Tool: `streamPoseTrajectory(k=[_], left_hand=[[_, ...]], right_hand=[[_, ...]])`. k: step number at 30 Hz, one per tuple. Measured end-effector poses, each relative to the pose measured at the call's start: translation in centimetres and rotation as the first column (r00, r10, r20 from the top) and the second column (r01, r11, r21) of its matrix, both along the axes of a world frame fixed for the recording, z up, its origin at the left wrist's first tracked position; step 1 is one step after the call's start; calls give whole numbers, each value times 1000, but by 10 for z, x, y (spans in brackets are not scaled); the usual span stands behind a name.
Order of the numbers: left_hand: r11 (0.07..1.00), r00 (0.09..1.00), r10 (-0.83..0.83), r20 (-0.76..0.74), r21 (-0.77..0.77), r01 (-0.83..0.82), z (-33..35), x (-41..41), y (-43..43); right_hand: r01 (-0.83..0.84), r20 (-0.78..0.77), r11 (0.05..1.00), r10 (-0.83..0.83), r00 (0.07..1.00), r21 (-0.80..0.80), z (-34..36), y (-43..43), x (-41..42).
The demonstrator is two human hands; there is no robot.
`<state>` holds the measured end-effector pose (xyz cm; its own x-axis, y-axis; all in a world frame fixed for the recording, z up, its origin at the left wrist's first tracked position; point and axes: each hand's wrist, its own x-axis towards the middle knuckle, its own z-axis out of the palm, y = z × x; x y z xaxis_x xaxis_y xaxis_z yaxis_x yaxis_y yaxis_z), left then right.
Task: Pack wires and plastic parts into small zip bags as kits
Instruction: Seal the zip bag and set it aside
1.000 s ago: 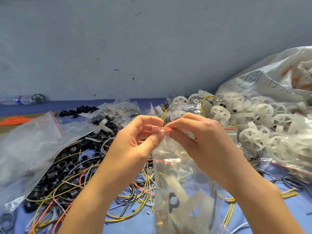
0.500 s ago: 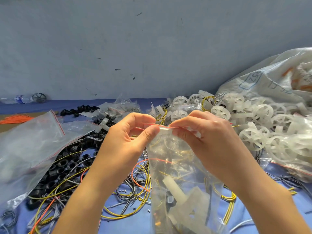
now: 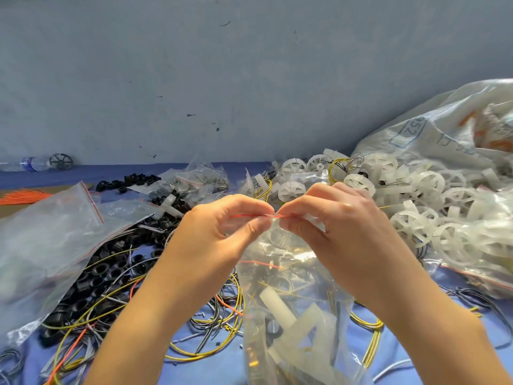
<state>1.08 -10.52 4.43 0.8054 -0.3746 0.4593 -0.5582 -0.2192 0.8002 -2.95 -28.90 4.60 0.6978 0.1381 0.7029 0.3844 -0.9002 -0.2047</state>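
We work in a small packing workshop: white plastic wheels point(image 3: 424, 220) heaped right of our right hand point(image 3: 344, 234), black rings point(image 3: 108, 270) and loose wires point(image 3: 222, 315) beside our left hand point(image 3: 216, 240).

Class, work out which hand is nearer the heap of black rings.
Left. The left hand, pinching the zip bag, sits just right of the black rings; the right hand lies farther right.

We see a clear zip bag point(image 3: 280, 254) hanging upright, its red-lined top pinched at the middle; white plastic parts point(image 3: 277, 304) and thin yellow wires point(image 3: 290, 292) sit in its lower half.
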Motion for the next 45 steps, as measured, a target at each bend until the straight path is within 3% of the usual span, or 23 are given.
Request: streamPoseTrajectory(k=[6, 15, 20, 24, 29, 35, 38, 41, 45], left_hand=[[996, 994, 78, 79, 38, -81, 2, 0, 5], [937, 937, 120, 327, 276, -216, 4, 2, 1], [926, 934, 158, 320, 281, -253, 5, 3, 5], [946, 951, 90, 294, 273, -174, 3, -1, -5], [942, 951, 133, 279, 263, -209, 2, 2, 3], [959, 943, 73, 326, 235, -156, 6, -6, -13], [967, 937, 91, 336, 194, -163, 8, -7, -16], [968, 955, 95, 282, 197, -155, 9, -9, -16], [974, 990, 76, 116, 204, -99, 10, -9, -13]], right_hand=[[43, 0, 999, -43, 999, 20, 2, -7, -3], [85, -14, 996, -85, 996, -29, 1, -2, -6], [133, 18, 991, -133, 991, 18, 1, -6, -5], [103, 44, 994, -102, 994, -22, -2, 3, -5], [57, 60, 984, -69, 996, 170, -1, -9, -5], [-27, 44, 983, 20, 999, 182, -2, -6, -5], [-140, 8, 915, 148, 989, 379, -3, -6, -4], [-218, -34, 792, 288, 957, 571, -7, -2, -4], [-226, -25, 822, 280, 960, 523, -14, 2, -2]])
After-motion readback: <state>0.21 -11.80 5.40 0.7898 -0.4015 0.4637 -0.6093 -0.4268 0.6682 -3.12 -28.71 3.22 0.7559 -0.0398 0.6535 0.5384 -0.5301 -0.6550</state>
